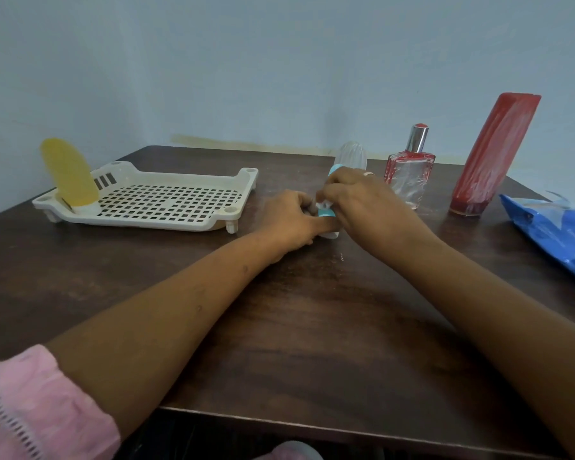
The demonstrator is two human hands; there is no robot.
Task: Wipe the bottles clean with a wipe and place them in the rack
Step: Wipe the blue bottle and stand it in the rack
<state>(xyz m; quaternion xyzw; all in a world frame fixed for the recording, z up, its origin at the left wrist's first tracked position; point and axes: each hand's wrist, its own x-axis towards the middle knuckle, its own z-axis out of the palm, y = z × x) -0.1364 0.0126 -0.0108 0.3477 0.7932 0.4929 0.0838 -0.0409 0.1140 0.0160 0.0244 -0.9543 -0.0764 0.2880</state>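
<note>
Wiping is the step in hand, judging from the grip: the left hand (287, 217) curls its fingers round the lower body of the teal-banded bottle (350, 156), and the right hand (356, 200) pinches a small white wipe (322, 204) against the bottle's middle. The bottle stands or leans on the table (312, 327) between the two hands; which of the two cannot be told, since the hands cover its base. Its clear cap shows just beyond the right hand. The rack (180, 176) lies to the left of the left hand, with a yellow bottle (68, 172) upright in its far-left corner. A glass perfume bottle (409, 175) stands just right of the right hand, a red bottle (493, 151) farther right, and a blue pack (558, 230) beyond that. The next move likely calls for working the wipe over the remaining surface, then carrying the bottle leftward and setting it upright on the rack grid, clear of the yellow bottle. Two bottles appear left to clean.
</note>
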